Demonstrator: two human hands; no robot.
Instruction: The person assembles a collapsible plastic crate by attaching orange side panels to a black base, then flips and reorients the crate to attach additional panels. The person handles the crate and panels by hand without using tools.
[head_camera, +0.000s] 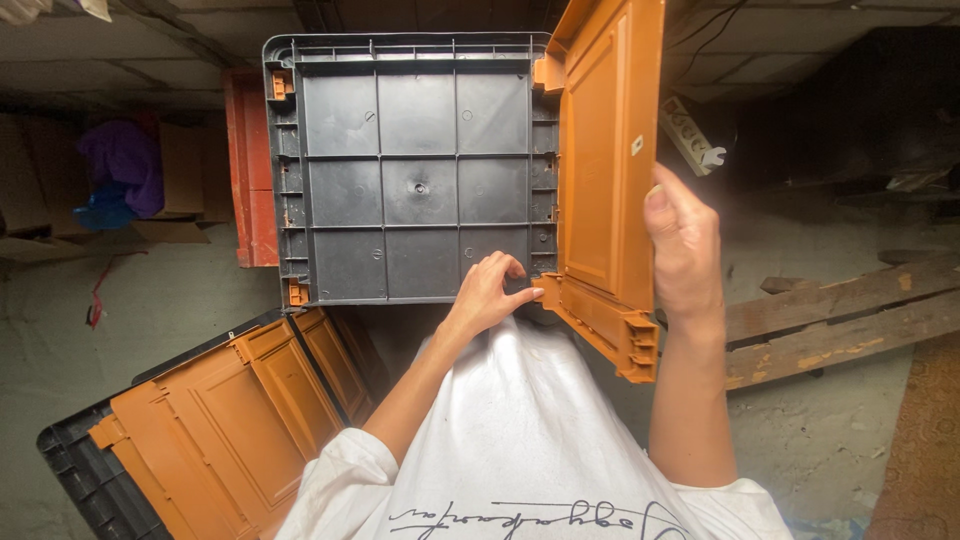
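Note:
A dark grey plastic crate base (410, 170) with a ribbed grid stands upright in front of me, its underside facing me. An orange side panel (600, 150) is hinged to its right edge and swung outward. My left hand (492, 290) pinches at the lower right corner of the grey base, where the orange panel joins it. My right hand (682, 240) grips the outer edge of the orange panel. A second orange panel (250, 170) shows edge-on behind the base's left side.
A folded crate (210, 430) with orange panels and a black frame lies at the lower left. Wooden planks (830, 320) lie on the concrete floor to the right. A white power strip (688, 135) sits behind the panel. Cardboard and purple cloth (120, 160) are at left.

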